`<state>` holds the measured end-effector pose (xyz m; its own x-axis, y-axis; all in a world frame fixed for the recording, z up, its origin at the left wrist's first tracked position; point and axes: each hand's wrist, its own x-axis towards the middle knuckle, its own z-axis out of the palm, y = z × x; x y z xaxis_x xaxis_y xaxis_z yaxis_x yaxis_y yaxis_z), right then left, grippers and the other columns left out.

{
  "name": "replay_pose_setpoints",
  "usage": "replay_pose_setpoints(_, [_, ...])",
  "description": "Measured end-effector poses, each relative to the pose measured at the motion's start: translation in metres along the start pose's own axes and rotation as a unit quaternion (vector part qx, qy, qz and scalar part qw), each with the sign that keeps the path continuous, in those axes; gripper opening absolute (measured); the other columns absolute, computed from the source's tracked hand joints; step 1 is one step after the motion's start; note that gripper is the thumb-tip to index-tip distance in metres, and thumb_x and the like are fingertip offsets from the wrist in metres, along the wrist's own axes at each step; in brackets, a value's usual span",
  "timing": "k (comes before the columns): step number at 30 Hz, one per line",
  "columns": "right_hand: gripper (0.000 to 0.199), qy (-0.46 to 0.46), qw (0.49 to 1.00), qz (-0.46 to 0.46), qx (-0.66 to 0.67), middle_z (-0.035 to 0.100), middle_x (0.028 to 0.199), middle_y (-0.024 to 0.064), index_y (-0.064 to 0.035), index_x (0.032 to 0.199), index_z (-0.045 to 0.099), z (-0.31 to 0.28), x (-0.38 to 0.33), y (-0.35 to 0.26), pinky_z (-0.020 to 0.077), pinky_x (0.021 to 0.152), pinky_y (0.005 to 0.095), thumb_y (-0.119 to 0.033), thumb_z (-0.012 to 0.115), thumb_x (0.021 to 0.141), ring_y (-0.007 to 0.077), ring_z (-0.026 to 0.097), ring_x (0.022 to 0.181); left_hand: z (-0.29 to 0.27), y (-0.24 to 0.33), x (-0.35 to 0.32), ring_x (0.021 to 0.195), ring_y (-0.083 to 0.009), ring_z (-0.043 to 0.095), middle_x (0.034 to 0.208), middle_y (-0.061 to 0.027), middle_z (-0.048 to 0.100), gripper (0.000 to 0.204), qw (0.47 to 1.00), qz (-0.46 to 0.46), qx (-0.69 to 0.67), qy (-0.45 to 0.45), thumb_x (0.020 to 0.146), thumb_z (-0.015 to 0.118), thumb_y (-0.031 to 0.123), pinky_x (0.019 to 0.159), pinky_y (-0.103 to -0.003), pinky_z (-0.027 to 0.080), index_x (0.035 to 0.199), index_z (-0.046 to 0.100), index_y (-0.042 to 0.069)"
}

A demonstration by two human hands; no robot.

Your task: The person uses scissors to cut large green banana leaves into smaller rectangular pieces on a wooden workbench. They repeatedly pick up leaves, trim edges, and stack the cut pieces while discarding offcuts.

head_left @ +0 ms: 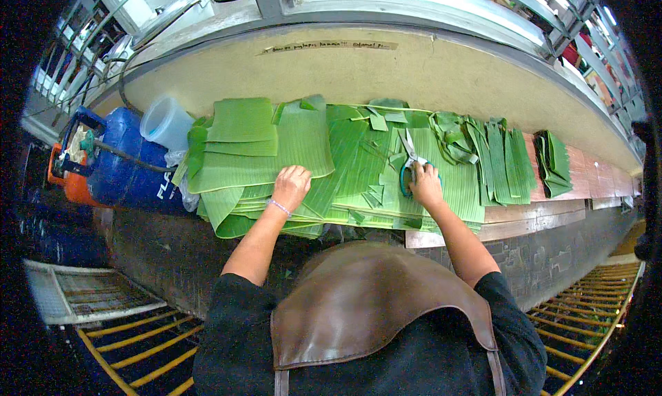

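Note:
A wide piece of banana leaf (262, 167) lies on the left part of a leaf pile. My left hand (293, 183) is closed on its near edge, fingers bent over the top; the thumb is hidden. In my right hand (425, 182) is a pair of scissors (408, 146) with teal handles, its blades pointing away from me and slightly parted. Small leaf scraps (374, 196) lie between my hands. Smaller cut leaf pieces (241, 128) rest on the wide piece's far left part.
Folded leaf bundles (507, 163) and a darker one (552, 165) lie to the right on a reddish-brown board (586, 172). At left are a blue gas cylinder (134, 158) with a hose and a translucent plastic tub (165, 122). A cream wall (331, 72) runs behind the leaves.

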<state>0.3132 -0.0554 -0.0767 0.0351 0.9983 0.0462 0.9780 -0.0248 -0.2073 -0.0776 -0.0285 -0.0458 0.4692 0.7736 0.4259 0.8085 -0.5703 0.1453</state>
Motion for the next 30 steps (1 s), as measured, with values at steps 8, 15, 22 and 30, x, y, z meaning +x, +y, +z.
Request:
replay_pose_setpoints(8, [0.062, -0.038, 0.995, 0.082, 0.046, 0.058, 0.100, 0.0246, -0.0050, 0.128, 0.044, 0.010, 0.008, 0.002, 0.0506, 0.082, 0.0469, -0.009, 0.065, 0.070, 0.0418, 0.059, 0.087, -0.086, -0.049, 0.065, 0.075, -0.0322, 0.059, 0.082, -0.0141, 0.059, 0.005, 0.967, -0.091, -0.046, 0.232, 0.079, 0.058, 0.004, 0.067, -0.040, 0.049, 0.084, 0.057, 0.004])
replay_pose_setpoints(15, [0.048, -0.103, 0.791, 0.248, 0.549, 0.055, 0.064, 0.0061, -0.0033, 0.119, 0.050, -0.042, 0.000, -0.004, 0.0391, 0.033, 0.0294, -0.016, 0.070, 0.077, 0.0146, 0.050, 0.041, -0.295, -0.051, 0.157, 0.067, -0.0179, 0.060, 0.078, -0.0092, 0.060, 0.012, 0.905, -0.062, -0.036, 0.420, 0.090, 0.056, 0.013, 0.063, -0.031, 0.049, 0.099, 0.057, 0.005])
replay_pose_setpoints(22, [0.046, -0.161, 0.527, 0.145, 0.822, 0.057, 0.070, 0.0061, 0.0009, 0.122, 0.050, -0.077, -0.058, 0.004, 0.0517, 0.046, 0.0293, -0.022, 0.065, 0.085, 0.0189, 0.059, 0.058, -0.247, 0.094, 0.157, 0.071, -0.0280, 0.063, 0.081, -0.0125, 0.061, 0.017, 0.947, 0.175, -0.041, 0.268, 0.078, 0.059, 0.007, 0.059, -0.038, 0.051, 0.095, 0.057, 0.008])
replay_pose_setpoints(30, [0.080, -0.086, 0.408, 0.084, 0.905, 0.061, 0.115, 0.0143, -0.0142, 0.129, 0.048, -0.086, -0.089, 0.026, 0.0540, 0.079, 0.0506, -0.070, 0.059, 0.073, 0.0318, 0.062, 0.102, -0.027, 0.233, 0.120, 0.120, -0.0285, 0.051, 0.121, -0.0150, 0.057, 0.022, 0.934, 0.307, -0.181, 0.025, 0.081, 0.056, 0.015, 0.103, -0.051, 0.036, 0.101, 0.054, 0.005])
